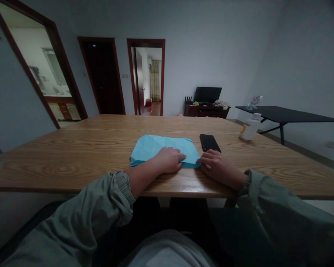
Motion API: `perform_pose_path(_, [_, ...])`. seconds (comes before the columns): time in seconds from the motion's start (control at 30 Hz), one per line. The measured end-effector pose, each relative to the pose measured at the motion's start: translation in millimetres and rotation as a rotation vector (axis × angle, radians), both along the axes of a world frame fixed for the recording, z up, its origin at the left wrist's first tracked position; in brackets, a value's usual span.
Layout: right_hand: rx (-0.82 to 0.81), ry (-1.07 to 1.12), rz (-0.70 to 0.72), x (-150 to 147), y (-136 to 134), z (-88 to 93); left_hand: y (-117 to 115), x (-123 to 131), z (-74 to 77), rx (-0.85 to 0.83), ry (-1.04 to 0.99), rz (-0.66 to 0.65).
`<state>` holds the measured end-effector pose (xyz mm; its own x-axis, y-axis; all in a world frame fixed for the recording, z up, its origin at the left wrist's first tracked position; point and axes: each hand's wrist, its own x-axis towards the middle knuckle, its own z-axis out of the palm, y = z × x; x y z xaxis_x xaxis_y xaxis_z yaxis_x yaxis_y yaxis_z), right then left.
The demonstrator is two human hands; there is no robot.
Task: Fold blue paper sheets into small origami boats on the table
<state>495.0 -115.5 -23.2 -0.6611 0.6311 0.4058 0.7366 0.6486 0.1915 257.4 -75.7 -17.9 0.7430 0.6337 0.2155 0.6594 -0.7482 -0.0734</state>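
Your left grip [168, 160] lies flat on the folded blue paper [156, 148] | your right grip [218, 168] curls at its corner, can't tell if it pinches | paper sits on the desk [72, 163] near the phone [210, 142] | push too hard and it could slide into the phone

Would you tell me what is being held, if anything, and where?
Nothing looks gripped: the left hand rests on the folded blue paper, the right hand against its corner.
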Motion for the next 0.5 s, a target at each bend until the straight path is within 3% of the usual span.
perform_pose_path(0.1, [-0.009, 0.003, -0.002, -0.8, -0.8, 0.9, -5.4, 3.2, 1.5, 0.047, -0.016, -0.089])
perform_pose_path(0.27, [-0.054, -0.028, -0.035, -1.4, -5.6, 2.7, -13.4, 7.3, 0.0, -0.036, -0.012, -0.282])
perform_pose_path(0.4, [-0.107, -0.092, -0.054, -4.4, -6.9, 11.2, -16.4, 9.3, -4.5, -0.047, 0.000, -0.310])
perform_pose_path(0.5, [-0.129, -0.120, -0.064, -15.6, -1.8, 30.6, -19.5, 11.6, -8.7, -0.029, 0.021, -0.292])
